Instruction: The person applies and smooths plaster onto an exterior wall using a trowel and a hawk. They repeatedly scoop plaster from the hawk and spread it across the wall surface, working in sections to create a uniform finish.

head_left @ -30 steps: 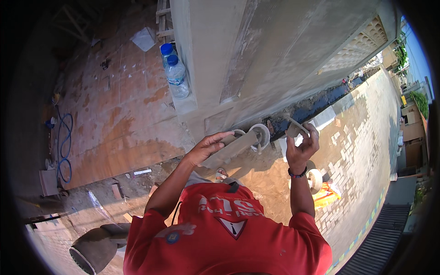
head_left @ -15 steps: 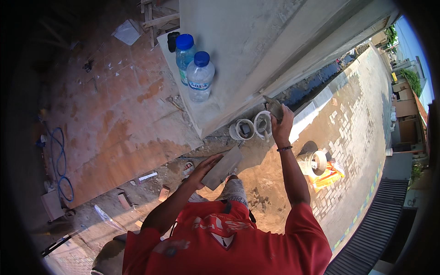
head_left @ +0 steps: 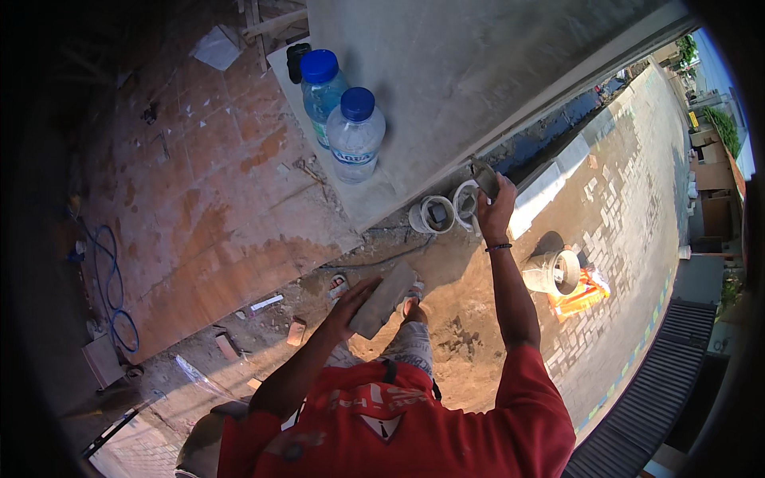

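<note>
My left hand is closed on the edge of a grey, flat rectangular board, held tilted in front of my legs. With my right arm stretched forward, my right hand grips a trowel with a grey, mortar-coloured blade; the fingers hide its handle. Just below and left of the trowel stand two small whitish buckets. The left bucket has a dark grey piece inside. The right bucket sits partly behind my hand, its contents unclear.
Two blue-capped plastic bottles, a front one and a rear one, stand by the grey plastered wall. A drain runs along it. Right lie a larger bucket and an orange sack; left, brick pieces and a blue hose.
The view has shifted slightly, so the buckets appear a little farther right. The board has come slightly nearer my body, and more of my sandalled feet shows. Both hands keep their holds.
</note>
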Demonstrator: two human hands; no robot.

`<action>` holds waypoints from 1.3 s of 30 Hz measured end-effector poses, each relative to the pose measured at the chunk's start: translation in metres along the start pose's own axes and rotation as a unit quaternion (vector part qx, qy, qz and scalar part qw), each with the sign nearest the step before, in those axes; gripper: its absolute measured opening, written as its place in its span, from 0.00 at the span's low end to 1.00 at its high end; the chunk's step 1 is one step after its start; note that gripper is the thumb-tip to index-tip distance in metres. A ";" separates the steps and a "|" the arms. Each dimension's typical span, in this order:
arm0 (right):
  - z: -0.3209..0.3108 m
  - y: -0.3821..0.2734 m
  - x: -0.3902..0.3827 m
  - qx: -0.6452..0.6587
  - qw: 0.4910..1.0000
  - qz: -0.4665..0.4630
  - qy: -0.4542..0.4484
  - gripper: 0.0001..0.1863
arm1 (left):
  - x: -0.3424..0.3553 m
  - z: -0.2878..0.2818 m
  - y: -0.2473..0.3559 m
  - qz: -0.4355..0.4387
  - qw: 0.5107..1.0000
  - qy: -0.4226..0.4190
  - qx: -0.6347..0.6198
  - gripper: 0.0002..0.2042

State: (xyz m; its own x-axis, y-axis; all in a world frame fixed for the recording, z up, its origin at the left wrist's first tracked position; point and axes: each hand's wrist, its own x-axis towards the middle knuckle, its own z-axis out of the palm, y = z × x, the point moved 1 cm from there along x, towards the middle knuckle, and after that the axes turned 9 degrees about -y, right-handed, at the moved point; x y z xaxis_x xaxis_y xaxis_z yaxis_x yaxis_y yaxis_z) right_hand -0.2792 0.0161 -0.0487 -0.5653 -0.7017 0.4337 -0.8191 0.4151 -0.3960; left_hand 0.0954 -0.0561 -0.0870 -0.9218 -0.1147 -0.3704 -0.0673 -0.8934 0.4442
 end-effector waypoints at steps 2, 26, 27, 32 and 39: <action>-0.004 -0.003 0.003 -0.002 1.000 -0.009 -0.006 0.31 | 0.006 0.002 0.005 -0.001 1.000 -0.001 -0.013 0.24; -0.088 -0.066 0.052 -0.040 0.997 0.027 0.060 0.34 | 0.018 0.005 0.015 -0.009 0.999 -0.030 -0.030 0.24; -0.092 -0.068 0.050 -0.022 0.996 0.031 0.080 0.34 | 0.017 0.006 0.016 -0.002 0.999 -0.033 -0.027 0.25; -0.059 -0.059 0.017 -0.032 0.998 0.034 -0.047 0.32 | 0.015 0.013 0.021 0.017 0.999 -0.017 -0.024 0.25; -0.019 -0.037 0.009 -0.051 0.997 0.030 -0.051 0.32 | 0.003 0.007 0.024 0.013 0.999 -0.002 -0.032 0.27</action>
State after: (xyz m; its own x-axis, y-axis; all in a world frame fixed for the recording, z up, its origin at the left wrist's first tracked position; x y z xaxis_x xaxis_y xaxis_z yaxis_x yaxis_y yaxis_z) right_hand -0.2561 0.0054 -0.0153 -0.6050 -0.7266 0.3255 -0.7926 0.5111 -0.3325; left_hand 0.0886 -0.0746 -0.0716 -0.9241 -0.1367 -0.3569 -0.0190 -0.9163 0.4001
